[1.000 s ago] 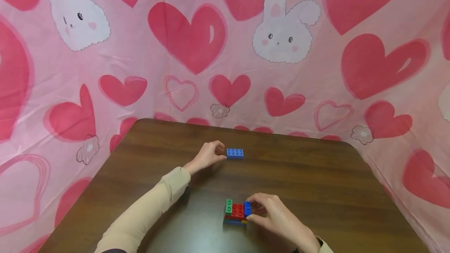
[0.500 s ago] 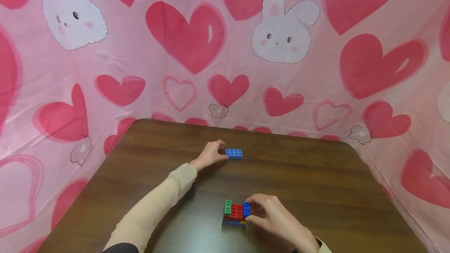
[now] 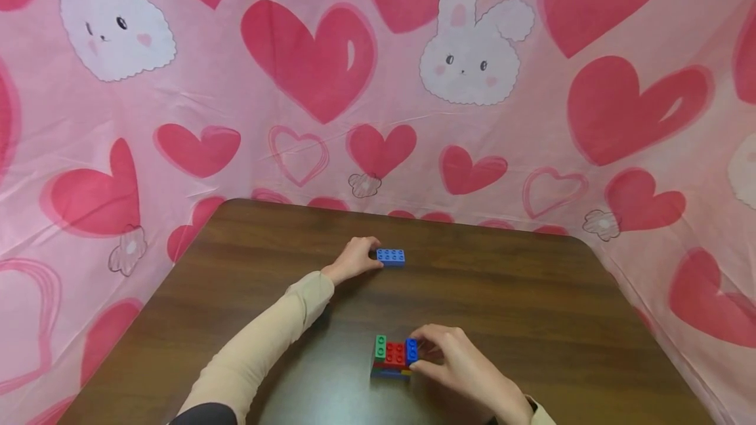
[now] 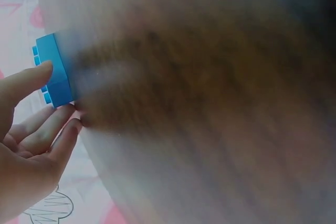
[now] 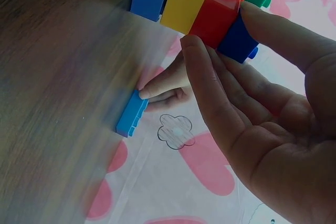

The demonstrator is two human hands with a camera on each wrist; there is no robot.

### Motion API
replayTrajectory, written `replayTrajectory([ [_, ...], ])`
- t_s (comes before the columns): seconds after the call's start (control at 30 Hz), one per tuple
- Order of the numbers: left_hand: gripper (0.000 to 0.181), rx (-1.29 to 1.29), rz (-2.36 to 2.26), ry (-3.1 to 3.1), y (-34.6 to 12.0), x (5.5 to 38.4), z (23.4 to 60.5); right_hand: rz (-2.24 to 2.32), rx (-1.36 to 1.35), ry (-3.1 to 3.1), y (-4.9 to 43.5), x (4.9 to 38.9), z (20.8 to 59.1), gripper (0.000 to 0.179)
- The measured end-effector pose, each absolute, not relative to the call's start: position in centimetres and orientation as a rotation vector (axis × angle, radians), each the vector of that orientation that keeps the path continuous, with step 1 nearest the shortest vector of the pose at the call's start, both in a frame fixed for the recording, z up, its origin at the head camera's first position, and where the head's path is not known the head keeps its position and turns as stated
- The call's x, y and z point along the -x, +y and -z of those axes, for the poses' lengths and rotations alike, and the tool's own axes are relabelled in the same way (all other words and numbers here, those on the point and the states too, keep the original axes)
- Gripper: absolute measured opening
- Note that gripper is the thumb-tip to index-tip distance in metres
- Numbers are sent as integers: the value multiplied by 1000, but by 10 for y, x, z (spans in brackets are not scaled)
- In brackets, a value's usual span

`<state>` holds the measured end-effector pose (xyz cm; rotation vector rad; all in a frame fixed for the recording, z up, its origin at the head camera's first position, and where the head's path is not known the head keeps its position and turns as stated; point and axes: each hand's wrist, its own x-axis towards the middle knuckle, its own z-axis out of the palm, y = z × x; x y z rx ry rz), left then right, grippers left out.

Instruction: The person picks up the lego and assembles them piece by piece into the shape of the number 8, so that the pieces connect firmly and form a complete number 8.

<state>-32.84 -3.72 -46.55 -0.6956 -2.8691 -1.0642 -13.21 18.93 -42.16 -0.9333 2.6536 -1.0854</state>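
Toward the far side of the table, a light blue brick (image 3: 391,257) with two rows of studs lies flat. My left hand (image 3: 353,259) is at its left end, thumb (image 4: 39,77) against the near long side and fingers round the other side. Close to me stands a built stack of toy bricks (image 3: 391,358): a green brick (image 3: 380,347) and a dark blue brick (image 3: 411,351) on top of red, with yellow and blue below. My right hand (image 3: 469,369) pinches the stack's right end at the dark blue brick, between thumb and fingers.
Both hands work over a brown wood-grain table (image 3: 502,294) with rounded far corners. A pink cloth (image 3: 401,103) printed with hearts and rabbits hangs behind it and along the sides.
My left hand has moved a little to the right, closing in on the light blue brick's end. The right hand stays at the stack. The whole head view has shifted slightly.
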Motion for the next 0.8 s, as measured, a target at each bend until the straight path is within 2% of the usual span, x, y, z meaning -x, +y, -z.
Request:
replayTrajectory([
  [0.4, 31, 716, 1001, -2829, -37, 327, 464, 1079, 924, 2641, 189, 133, 422, 27],
  [0.8, 29, 685, 1039, -2841, -38, 326, 465, 1079, 920, 2640, 190, 132, 423, 26],
])
